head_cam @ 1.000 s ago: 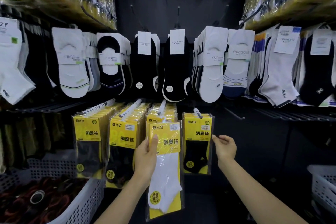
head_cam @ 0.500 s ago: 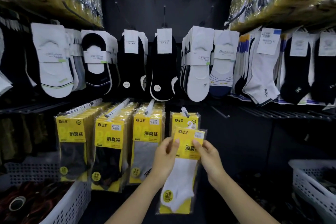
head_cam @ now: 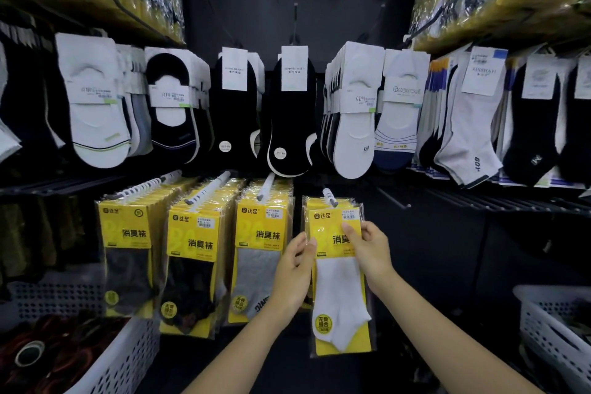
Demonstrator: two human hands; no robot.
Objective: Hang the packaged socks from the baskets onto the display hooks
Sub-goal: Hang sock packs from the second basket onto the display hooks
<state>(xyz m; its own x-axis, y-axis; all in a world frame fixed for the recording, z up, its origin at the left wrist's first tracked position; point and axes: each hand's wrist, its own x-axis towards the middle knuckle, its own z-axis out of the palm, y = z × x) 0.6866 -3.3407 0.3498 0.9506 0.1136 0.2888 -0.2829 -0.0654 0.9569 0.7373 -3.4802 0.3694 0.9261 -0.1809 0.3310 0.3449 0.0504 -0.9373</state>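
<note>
Holding the sock pack (head_cam: 339,291) with both hands, head view. Left hand (head_cam: 295,269) grip pinches the pack's left edge, thumb on the front. Right hand (head_cam: 367,249) grip pinches the yellow header at the upper right. Pack hangs upright at the rightmost lower hook (head_cam: 329,197), its top at the white tip; can't tell if it's threaded on. Yellow packs (head_cam: 195,233) fill three hooks to the left. Left basket (head_cam: 128,358) and right basket (head_cam: 543,329) sit low.

Yellow sock pack (head_cam: 335,233) with white socks; white baskets (head_cam: 543,329).
</note>
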